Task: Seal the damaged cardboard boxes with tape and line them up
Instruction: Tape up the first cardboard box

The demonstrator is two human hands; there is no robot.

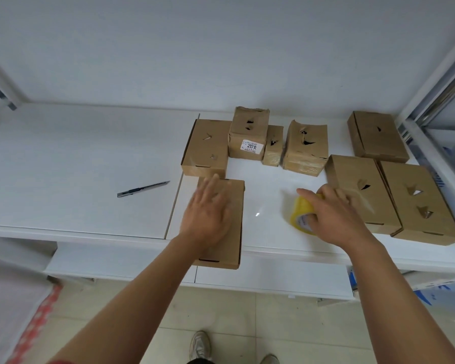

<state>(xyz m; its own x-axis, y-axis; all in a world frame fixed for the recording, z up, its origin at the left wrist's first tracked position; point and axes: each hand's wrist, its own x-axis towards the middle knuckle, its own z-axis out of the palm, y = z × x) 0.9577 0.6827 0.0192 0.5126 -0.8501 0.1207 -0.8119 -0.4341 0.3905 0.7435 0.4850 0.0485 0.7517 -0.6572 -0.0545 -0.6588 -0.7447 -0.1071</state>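
yellow tape roll (301,212) gripped by right hand (334,216) at 3 o'clock | left hand (208,214) spread flat on near box (230,248) | advice: keep box pinned, draw tape straight across the tear

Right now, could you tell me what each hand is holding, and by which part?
The right hand grips the tape roll around its outer rim. The left hand holds nothing, flat over a box.

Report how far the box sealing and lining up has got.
Done: nothing clearly; no sealed cut shows. In hand: left hand lies flat on the nearest box; right hand grips the yellow tape roll. Left: boxes behind, like the labelled box, still show open cuts and stand unaligned.
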